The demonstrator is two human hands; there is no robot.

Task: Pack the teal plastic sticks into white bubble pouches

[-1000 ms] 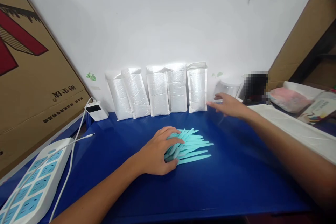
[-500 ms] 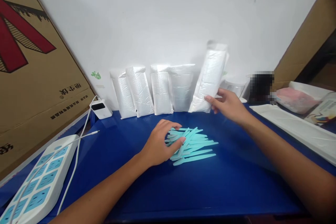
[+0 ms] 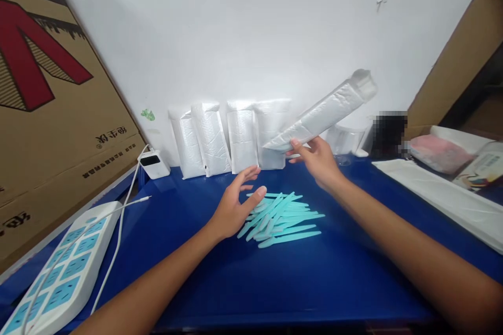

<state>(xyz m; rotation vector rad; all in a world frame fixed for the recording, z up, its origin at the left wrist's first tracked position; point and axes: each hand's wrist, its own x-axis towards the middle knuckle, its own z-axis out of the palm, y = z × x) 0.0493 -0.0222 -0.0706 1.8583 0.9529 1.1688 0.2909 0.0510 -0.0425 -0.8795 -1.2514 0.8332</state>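
A silvery-white padded bubble mailer (image 3: pixel 324 115) is pinched near its lower end by my right hand (image 3: pixel 317 159). It tilts steeply, with its open mouth up at the right. My left hand (image 3: pixel 240 201) is held open, fingers apart, at the left edge of a loose pile of turquoise plastic spatula-like sticks (image 3: pixel 285 217) on the blue table (image 3: pixel 251 282). Several similar mailers (image 3: pixel 211 138) stand in a row against the white wall; the rightmost of them (image 3: pixel 271 133) is partly behind the held one.
At left lie a white power strip (image 3: pixel 66 267), a white cable (image 3: pixel 118 241) and a small white device with a dark screen (image 3: pixel 154 164). A large cardboard box (image 3: pixel 58 131) rises behind them. To the right are a clear container (image 3: pixel 346 141) and a white tray (image 3: pixel 436 199) beside a pink package (image 3: pixel 440 153).
My right hand has lifted the mailer off the table and tipped it over, moving left toward the pile. My left hand has drawn back slightly from the sticks, and more sticks show.
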